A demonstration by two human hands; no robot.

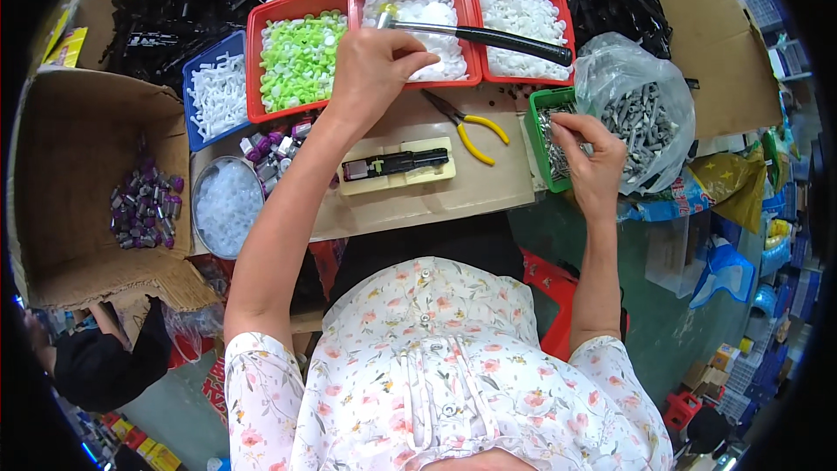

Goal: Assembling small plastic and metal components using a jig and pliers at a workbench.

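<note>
Floral shirt (427, 340) nearest, I see the black part (401, 163) crosswise mid-frame, below the closer left hand (368, 68), left of the right hand (596, 157), both hands' fingers bunched, grips unclear.

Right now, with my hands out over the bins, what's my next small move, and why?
Probably bring your right hand toward the cream holder. Its thumb and forefinger look pinched at the green bin of thin metal pieces, though I can't tell whether they grip one, and the long black part lies in the holder with neither hand on it.
</note>
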